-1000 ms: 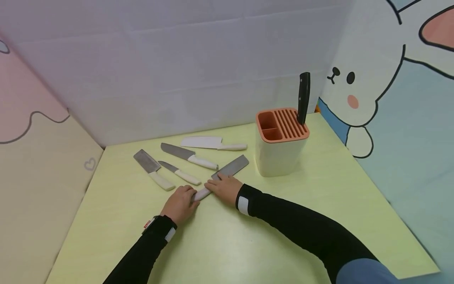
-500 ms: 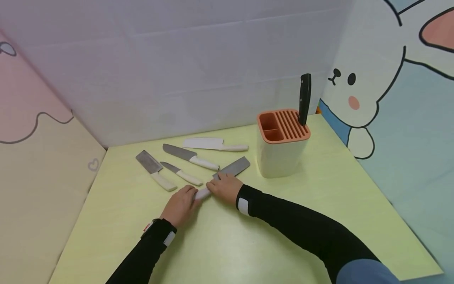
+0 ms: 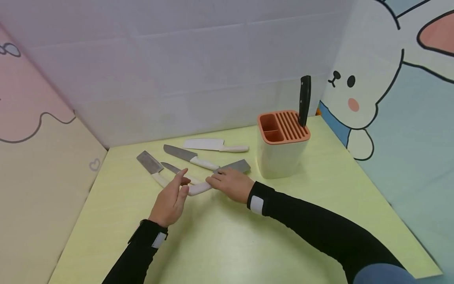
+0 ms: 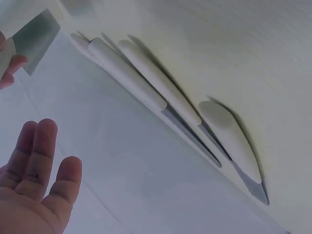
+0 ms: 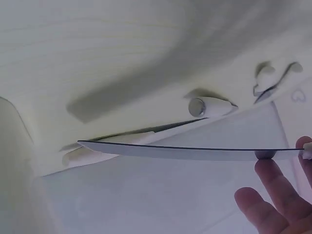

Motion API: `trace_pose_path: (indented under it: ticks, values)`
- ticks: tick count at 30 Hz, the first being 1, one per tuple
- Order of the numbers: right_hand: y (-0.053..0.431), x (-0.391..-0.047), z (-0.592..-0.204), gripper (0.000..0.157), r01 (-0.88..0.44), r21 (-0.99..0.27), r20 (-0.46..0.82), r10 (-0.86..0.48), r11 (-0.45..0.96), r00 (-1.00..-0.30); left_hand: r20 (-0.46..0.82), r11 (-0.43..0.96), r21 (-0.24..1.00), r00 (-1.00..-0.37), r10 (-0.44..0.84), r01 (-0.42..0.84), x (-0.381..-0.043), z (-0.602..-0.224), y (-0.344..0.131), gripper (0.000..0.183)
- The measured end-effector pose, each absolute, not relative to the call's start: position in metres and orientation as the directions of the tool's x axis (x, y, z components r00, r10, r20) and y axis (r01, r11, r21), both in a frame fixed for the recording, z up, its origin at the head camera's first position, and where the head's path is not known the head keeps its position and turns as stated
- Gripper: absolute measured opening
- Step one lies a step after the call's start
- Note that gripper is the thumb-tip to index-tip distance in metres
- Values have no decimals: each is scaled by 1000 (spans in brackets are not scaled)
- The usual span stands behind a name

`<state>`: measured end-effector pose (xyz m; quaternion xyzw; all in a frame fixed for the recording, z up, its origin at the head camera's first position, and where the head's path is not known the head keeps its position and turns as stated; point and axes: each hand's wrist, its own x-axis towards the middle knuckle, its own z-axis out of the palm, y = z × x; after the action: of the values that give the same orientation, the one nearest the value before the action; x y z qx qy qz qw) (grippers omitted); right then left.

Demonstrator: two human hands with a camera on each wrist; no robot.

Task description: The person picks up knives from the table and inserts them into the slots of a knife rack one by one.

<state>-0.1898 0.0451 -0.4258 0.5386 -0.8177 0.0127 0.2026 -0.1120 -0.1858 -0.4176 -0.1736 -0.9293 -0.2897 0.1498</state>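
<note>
My right hand [image 3: 232,185] holds a knife with a broad grey blade [image 3: 239,166] and a white handle [image 3: 200,189], fingers curled near where blade and handle meet. In the right wrist view the knife [image 5: 185,153] is lifted off the table, its shadow below. My left hand [image 3: 170,201] is just left of the handle's end. The left wrist view shows its fingers [image 4: 46,146] extended and holding nothing, apart from the knife. Close behind the left hand lie a small narrow knife [image 3: 171,167] and a short broad-bladed knife [image 3: 149,161], their handles partly hidden in the head view.
A longer knife [image 3: 180,152] and a white cleaver [image 3: 203,144] lie farther back on the pale yellow table [image 3: 230,244]. At the right stands a cream knife block [image 3: 278,161] with an orange slotted top; a black-handled knife [image 3: 304,100] is in it. Fabric walls enclose the back and sides.
The left hand has let go of the white handle and drawn back leftward, fingers extending. The right hand has raised the knife from the table and turned it slightly.
</note>
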Motion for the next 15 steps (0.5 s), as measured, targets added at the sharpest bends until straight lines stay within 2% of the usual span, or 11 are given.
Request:
trace_pose_path:
  ticks: [3,8,12,15]
  values:
    - [54,-189,-414,33,-899,106,438,-831,426,-342,440,738,515,-874,208,435,-113,-411,-186,47]
    - [70,-187,-391,33,-905,-114,554,-730,411,-401,465,706,562,-870,161,431,-118,-410,-184,46]
    - [83,-189,-376,34,-878,-291,588,-653,380,-478,434,687,613,-893,118,389,-122,-415,-179,46]
    - [93,-192,-368,34,-821,-459,579,-586,339,-566,423,660,653,-902,89,372,-124,-419,-174,48]
